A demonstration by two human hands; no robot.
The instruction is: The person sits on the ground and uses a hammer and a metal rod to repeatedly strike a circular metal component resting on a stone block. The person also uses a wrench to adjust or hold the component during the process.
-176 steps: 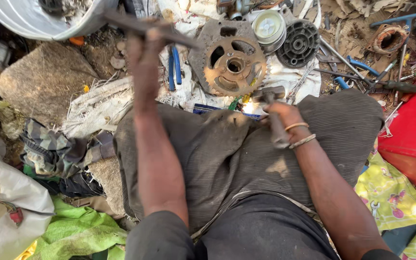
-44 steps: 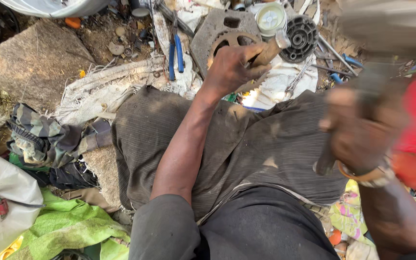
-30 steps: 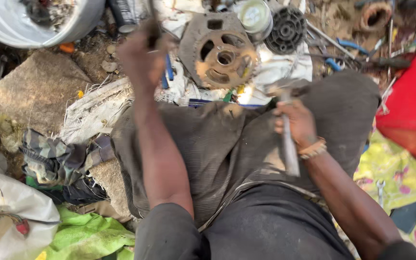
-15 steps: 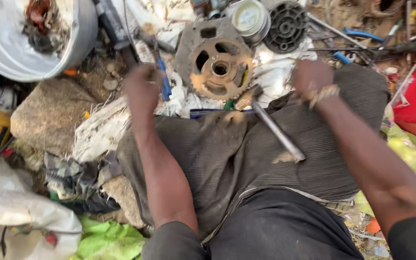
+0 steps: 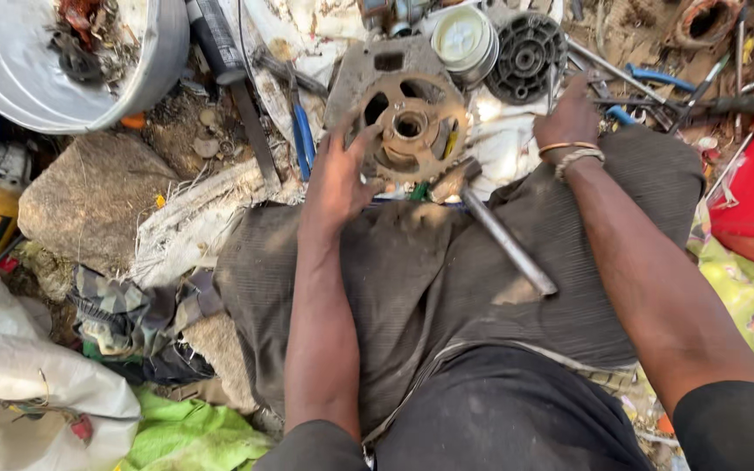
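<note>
Fingers of the left hand are spread wide on a rusty motor plate, a hammer is laid beside it, and the right hand, fingers hidden, is reached among scattered tools.

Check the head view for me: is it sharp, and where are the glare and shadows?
Head view: sharp, no motion blur on the left hand or right hand; hard sunlight washes out the white cloth; deep shadow lies across the lap; straight edges bend slightly near the corners.
</note>
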